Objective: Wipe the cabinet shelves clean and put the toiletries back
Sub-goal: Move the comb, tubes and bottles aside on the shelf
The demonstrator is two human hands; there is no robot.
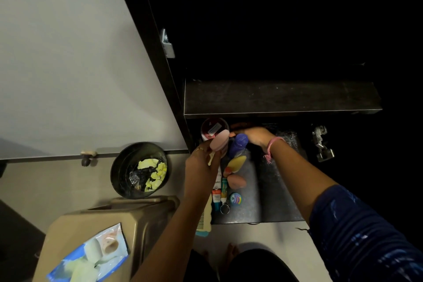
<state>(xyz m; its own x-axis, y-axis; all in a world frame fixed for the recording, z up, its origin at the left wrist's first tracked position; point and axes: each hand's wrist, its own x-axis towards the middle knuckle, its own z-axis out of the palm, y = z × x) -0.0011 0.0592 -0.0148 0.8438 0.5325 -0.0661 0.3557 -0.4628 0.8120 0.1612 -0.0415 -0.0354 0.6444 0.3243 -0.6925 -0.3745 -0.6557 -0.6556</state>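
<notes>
Over dark glossy shelf (270,181), left hand (201,165) gripping oval pink brush (219,141)

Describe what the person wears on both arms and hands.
The left hand has a thin gold-coloured ring on one finger, and the forearm is bare. The right hand has a pink thread bracelet with loose ends at the wrist; a dark blue patterned sleeve covers the upper arm.

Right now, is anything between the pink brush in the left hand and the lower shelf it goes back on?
Partly. The left hand holds the pink brush over the shelf's front-left corner, where a red-lidded jar and a blue bottle already crowd it. The right hand reaches in beside them. The shelf looks bare further right.
</notes>
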